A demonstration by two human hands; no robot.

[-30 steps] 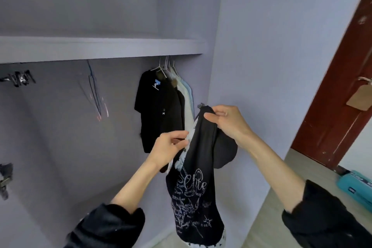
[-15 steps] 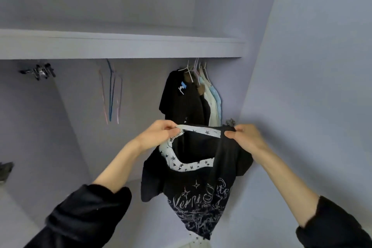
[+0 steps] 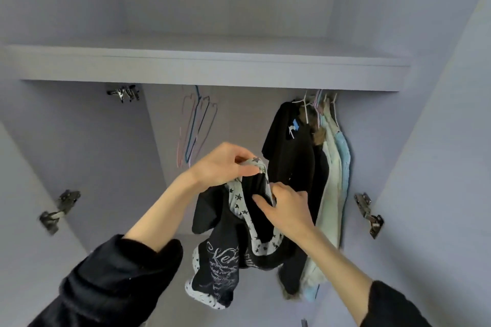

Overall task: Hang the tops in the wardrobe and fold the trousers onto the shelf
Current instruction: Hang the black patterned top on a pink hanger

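A black top (image 3: 220, 268) with white script print and a white star-patterned trim hangs in front of the open wardrobe. My left hand (image 3: 225, 164) pinches its star collar at the top. My right hand (image 3: 287, 210) holds the collar lower down on the right side, fingers curled into the neck opening. No hanger shows inside this top. Several tops (image 3: 297, 167) hang on hangers at the right end under the shelf (image 3: 212, 66): black ones in front, pale green and light blue behind.
Several bare wire hangers (image 3: 196, 125) hang left of centre under the shelf. Metal door hinges (image 3: 59, 210) sit on the left panel, and another hinge (image 3: 368, 214) on the right panel. The wardrobe's upper compartment lies above the shelf.
The view has tilted up and left toward the wardrobe. My hands have come closer together on the collar; the left rose, the right dropped lower, and the top now bunches between them.
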